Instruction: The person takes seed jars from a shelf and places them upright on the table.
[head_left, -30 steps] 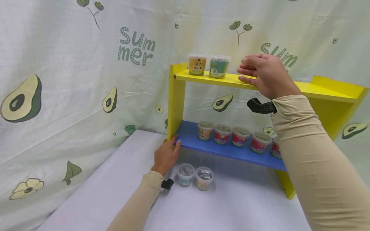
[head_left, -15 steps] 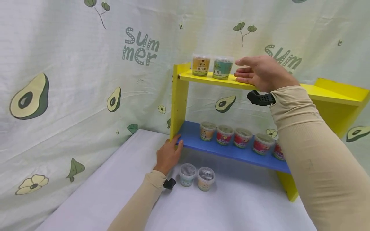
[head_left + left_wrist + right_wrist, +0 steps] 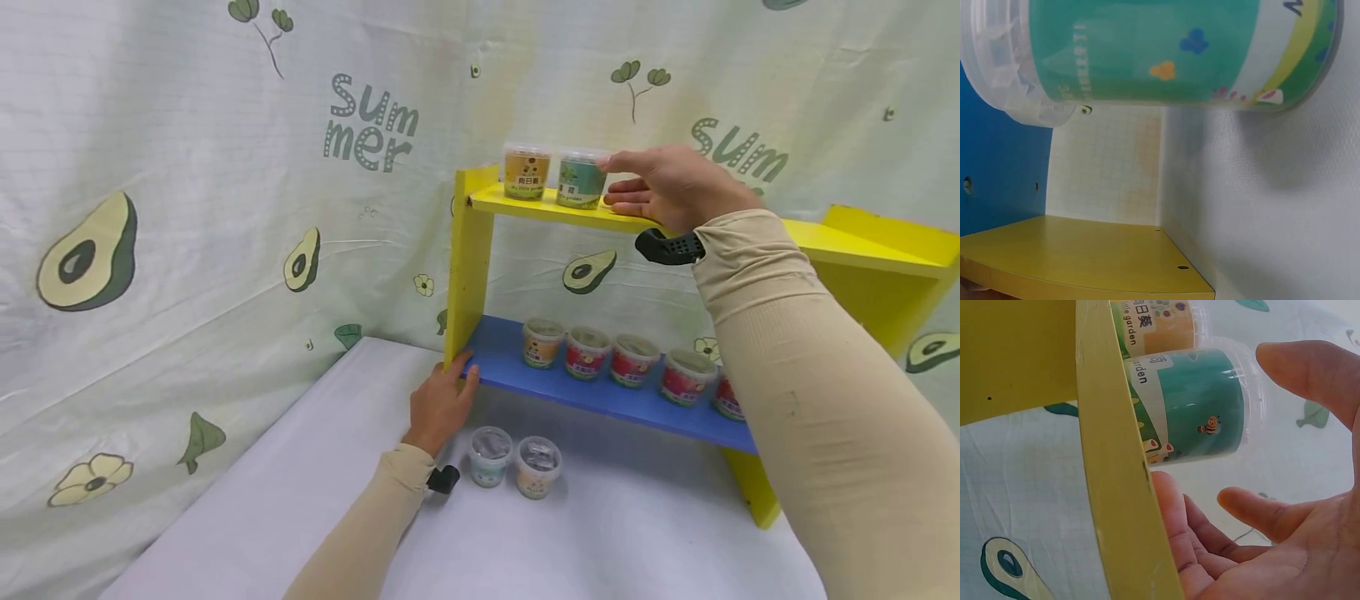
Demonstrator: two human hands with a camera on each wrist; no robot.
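Note:
A green-labelled tub (image 3: 581, 177) stands beside an orange-labelled tub (image 3: 527, 171) at the left end of the yellow top shelf (image 3: 847, 242). My right hand (image 3: 618, 179) is right next to the green tub, thumb over its lid and fingers low by the shelf board. In the right wrist view the green tub (image 3: 1197, 406) lies between the spread thumb and fingers of that hand (image 3: 1279, 444), with gaps on both sides. My left hand (image 3: 459, 371) rests with straight fingers on the foot of the rack's left upright, at the corner of the blue shelf (image 3: 600, 396).
Several small tubs (image 3: 633, 360) stand in a row on the blue shelf. Two more tubs (image 3: 489, 456) (image 3: 537, 466) sit on the white table (image 3: 300, 517) under it; the left wrist view shows one close up (image 3: 1147, 50). Printed cloth hangs behind and to the left.
My right hand has slid left along the top shelf to the green tub, and its fingers have spread. The left hand has stayed at the rack's corner.

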